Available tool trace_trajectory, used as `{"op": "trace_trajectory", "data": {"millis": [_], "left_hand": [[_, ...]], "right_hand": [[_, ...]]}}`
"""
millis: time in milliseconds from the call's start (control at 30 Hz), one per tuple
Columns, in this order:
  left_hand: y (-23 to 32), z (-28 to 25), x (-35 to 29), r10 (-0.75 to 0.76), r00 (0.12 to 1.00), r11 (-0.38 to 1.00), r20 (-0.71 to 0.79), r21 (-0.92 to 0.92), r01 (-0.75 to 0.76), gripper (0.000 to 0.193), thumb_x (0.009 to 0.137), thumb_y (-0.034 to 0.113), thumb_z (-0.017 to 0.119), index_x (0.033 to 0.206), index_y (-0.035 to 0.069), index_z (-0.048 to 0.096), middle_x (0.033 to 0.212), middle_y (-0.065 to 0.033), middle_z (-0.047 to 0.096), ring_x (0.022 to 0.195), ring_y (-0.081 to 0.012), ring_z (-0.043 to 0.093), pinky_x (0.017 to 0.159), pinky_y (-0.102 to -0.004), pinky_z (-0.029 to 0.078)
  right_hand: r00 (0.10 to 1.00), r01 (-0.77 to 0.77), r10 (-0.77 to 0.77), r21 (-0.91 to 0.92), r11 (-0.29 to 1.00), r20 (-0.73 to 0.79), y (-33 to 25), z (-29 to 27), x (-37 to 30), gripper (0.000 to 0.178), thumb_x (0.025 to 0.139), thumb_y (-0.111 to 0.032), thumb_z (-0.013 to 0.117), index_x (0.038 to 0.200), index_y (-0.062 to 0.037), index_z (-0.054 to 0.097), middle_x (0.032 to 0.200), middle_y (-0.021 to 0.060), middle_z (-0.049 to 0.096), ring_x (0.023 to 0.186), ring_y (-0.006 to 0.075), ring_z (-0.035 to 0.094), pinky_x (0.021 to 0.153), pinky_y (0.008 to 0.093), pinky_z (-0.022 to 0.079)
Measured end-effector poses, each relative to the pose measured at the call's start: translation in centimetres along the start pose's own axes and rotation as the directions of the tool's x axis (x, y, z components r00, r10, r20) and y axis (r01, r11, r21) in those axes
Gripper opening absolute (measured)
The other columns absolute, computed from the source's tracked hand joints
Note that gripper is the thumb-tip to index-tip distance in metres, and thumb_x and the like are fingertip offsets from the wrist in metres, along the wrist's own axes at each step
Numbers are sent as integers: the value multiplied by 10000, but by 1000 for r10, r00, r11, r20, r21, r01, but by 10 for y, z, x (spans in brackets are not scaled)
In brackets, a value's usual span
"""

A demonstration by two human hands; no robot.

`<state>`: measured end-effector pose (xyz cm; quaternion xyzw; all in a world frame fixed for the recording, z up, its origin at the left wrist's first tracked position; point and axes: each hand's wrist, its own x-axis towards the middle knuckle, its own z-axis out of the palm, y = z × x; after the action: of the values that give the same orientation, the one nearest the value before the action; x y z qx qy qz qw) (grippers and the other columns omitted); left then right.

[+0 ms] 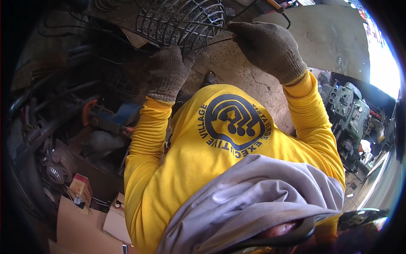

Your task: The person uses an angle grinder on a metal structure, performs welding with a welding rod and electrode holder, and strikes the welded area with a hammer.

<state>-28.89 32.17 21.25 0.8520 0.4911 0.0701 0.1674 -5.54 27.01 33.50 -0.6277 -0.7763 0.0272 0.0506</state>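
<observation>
A cage of curved dark metal rods (186, 21) lies at the top of the head view. My left hand (167, 74), in a brown knit glove, is at its near edge, with fingers curled against the rods and thumb toward the right. Just right of the cage is my gloved right hand (270, 51), closed, fingers pinched around the end of a thin metal rod (209, 26). That rod runs leftward across the cage. The fingertips of both hands are partly hidden.
Worn concrete floor (230, 63) lies below the cage. A metal sheet (334, 38) stands at the far right, above a greasy machine part (351, 114). Pipes and a blue tool (120, 114) crowd the left. Flat cardboard (84, 224) lies at lower left.
</observation>
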Motion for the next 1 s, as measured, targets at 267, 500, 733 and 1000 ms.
{"op": "trace_trajectory", "data": {"millis": [267,500,733,1000], "left_hand": [[-5,7,-8,-42,999,991,1,-129,42,614,853,647,681,942,40,705,860,-199,700,819,-355,714,722,-460,566],[-1,0,-6,-121,992,979,32,-162,125,673,829,662,701,880,-9,685,831,-233,694,783,-389,711,709,-478,571],[0,0,-4,-73,997,986,8,-150,73,578,860,594,705,892,17,692,851,-220,710,786,-391,715,709,-470,573],[-1,-13,-7,-133,986,991,98,16,132,471,831,516,761,918,62,674,840,-176,699,786,-382,686,693,-488,530]], "right_hand": [[997,72,-68,112,991,-37,6,22,-1,262,981,-270,584,1176,-191,741,938,105,751,814,304,728,697,395,594],[997,59,-54,131,990,-47,5,16,-5,260,983,-257,590,1181,-190,743,949,112,752,821,307,728,712,389,598],[991,-39,76,305,952,-110,18,16,-34,255,955,-255,641,1158,-135,737,955,133,744,817,321,722,709,399,590],[827,-390,546,833,391,131,49,99,-110,294,937,-214,715,1129,8,713,937,162,742,802,227,730,724,304,555]]}}
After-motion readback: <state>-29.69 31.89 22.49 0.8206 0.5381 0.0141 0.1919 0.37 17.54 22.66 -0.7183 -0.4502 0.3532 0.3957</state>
